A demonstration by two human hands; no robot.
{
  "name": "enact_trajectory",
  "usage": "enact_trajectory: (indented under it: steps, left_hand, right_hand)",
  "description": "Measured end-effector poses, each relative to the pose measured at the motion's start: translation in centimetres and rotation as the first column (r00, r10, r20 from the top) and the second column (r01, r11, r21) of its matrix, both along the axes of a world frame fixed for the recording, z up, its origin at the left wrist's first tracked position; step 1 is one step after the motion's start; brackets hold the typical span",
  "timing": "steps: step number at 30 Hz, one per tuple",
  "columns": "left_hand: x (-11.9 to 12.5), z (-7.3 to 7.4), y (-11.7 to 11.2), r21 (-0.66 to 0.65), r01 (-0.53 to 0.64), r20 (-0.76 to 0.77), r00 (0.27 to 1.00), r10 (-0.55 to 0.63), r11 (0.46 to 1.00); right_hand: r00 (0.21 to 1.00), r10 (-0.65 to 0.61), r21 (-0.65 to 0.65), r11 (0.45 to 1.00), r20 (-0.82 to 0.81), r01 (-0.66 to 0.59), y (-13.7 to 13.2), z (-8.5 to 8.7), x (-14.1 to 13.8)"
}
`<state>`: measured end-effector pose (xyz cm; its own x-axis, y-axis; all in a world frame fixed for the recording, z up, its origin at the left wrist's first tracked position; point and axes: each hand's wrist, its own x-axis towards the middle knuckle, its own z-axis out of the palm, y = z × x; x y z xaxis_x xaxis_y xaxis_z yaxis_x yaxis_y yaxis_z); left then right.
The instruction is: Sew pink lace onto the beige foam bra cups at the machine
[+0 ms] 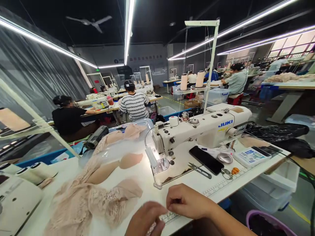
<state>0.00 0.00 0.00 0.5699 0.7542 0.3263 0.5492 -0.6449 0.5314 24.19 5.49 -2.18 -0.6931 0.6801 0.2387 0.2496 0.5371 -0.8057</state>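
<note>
Fingers: both hands are curled in, and the right hand's (pixel 188 201) fingertips (pixel 170 205) are pinched against those of the left hand (pixel 145 219). Whether anything lies between them is too small to tell.
Under the hands: a printed measuring strip (pixel 216 189) runs along the front edge of the table (pixel 187 180). The pinch sits just above its near end.
Left of the hands: a heap of beige lace fabric (pixel 98 200) lies just beside the left hand, with foam cups (pixel 130 160) lying beyond it.
Straight ahead: the needle end of the white sewing machine (pixel 204 127) stands near, with bare tabletop between it and the knuckles.
Right of the needle: scissors (pixel 200 170) and a dark phone (pixel 206 160) lie flat, well apart from the right hand.
Edges: the table ends right at the wrists. Past its right corner stand a clear plastic bin (pixel 270 190) and a purple tub (pixel 268 223), both lower down.
Far left: part of another machine (pixel 17 200) sits on that end of the table.
</note>
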Motion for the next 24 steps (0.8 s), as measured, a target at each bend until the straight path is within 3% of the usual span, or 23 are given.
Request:
enact_trajectory:
  steps: [3, 8, 12, 14, 16, 18, 20, 22, 24]
  left_hand:
    - [1.7, 0.5, 2.5, 0.046, 0.087, 0.003, 0.996, -0.087, 0.995]
    - [3.5, 0.6, 6.1, -0.016, 0.171, -0.032, 0.985, -0.171, 0.985]
    - [3.9, 0.2, 7.4, 0.014, 0.224, -0.068, 0.972, -0.223, 0.974]
    - [4.1, 0.1, 7.7, 0.003, 0.214, -0.097, 0.972, -0.213, 0.977]
    - [4.2, 0.0, 8.0, -0.052, 0.121, -0.099, 0.987, -0.126, 0.991]
    - [4.1, -0.3, 8.5, -0.111, -0.001, -0.078, 0.997, -0.008, 0.994]
    - [3.9, -0.5, 9.2, -0.138, -0.089, -0.053, 0.995, 0.082, 0.986]
    - [3.7, -0.9, 10.0, -0.152, -0.14, -0.027, 0.99, 0.137, 0.978]
    - [3.5, -1.1, 10.6, -0.17, -0.176, -0.005, 0.984, 0.178, 0.97]
  right_hand:
    - [0.998, -0.035, -0.052, 0.998, -0.053, 0.032, -0.7, -0.1, 0.8]
    - [0.99, -0.128, -0.14, 0.983, -0.056, 0.119, -0.9, 0.7, 2.5]
    - [0.986, -0.163, -0.092, 0.982, 0.024, 0.164, -0.7, 1.2, 3.3]
    - [0.97, -0.234, -0.006, 0.972, 0.069, 0.235, -0.2, 1.0, 3.8]
    - [0.905, -0.408, 0.174, 0.906, 0.122, 0.386, 0.7, 0.2, 4.8]
    - [0.76, -0.626, 0.393, 0.752, 0.174, 0.529, 1.9, -0.9, 6.0]
    - [0.619, -0.745, 0.526, 0.641, 0.25, 0.559, 3.0, -2.0, 7.3]
    - [0.556, -0.765, 0.563, 0.629, 0.324, 0.537, 3.8, -2.6, 8.1]
    - [0.544, -0.755, 0.553, 0.647, 0.367, 0.525, 3.9, -2.5, 8.2]
